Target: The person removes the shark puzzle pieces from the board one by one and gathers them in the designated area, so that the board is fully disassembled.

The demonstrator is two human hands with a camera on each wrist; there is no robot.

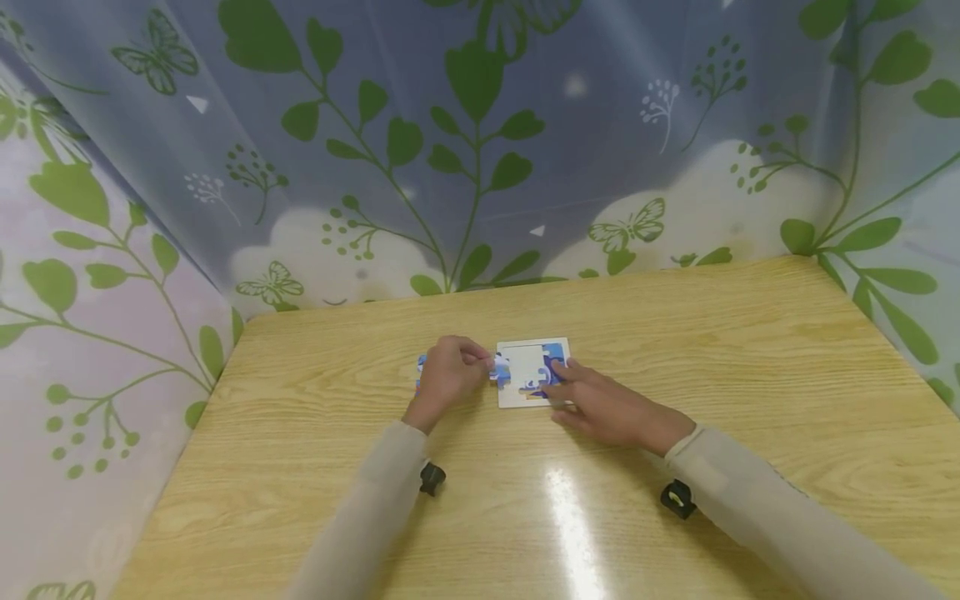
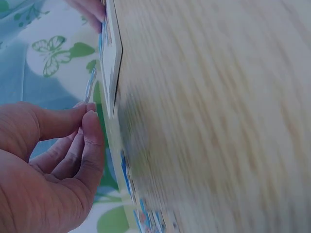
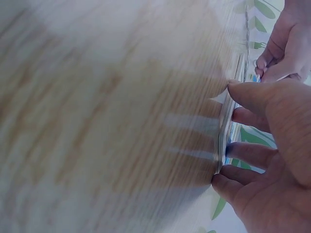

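Note:
My left hand (image 1: 452, 372) pinches a blue-and-white jigsaw piece (image 1: 500, 367) between thumb and fingers, over the left edge of a white puzzle tray (image 1: 524, 357). The left wrist view shows the piece (image 2: 90, 86) edge-on, raised clear of the table. Joined pieces (image 1: 556, 363) in blue and purple fill the tray's right side and part of its bottom; the rest of its floor is bare white. My right hand (image 1: 603, 407) rests with spread fingers on the tray's right side, covering some of the picture. In the right wrist view, its fingertips touch the tray's edge.
Loose puzzle pieces (image 1: 421, 363) lie left of the tray, partly hidden behind my left hand. The tray lies on a wood-grain table (image 1: 337, 367). A leaf-patterned curtain (image 1: 420, 167) hangs along the table's far edge and left side.

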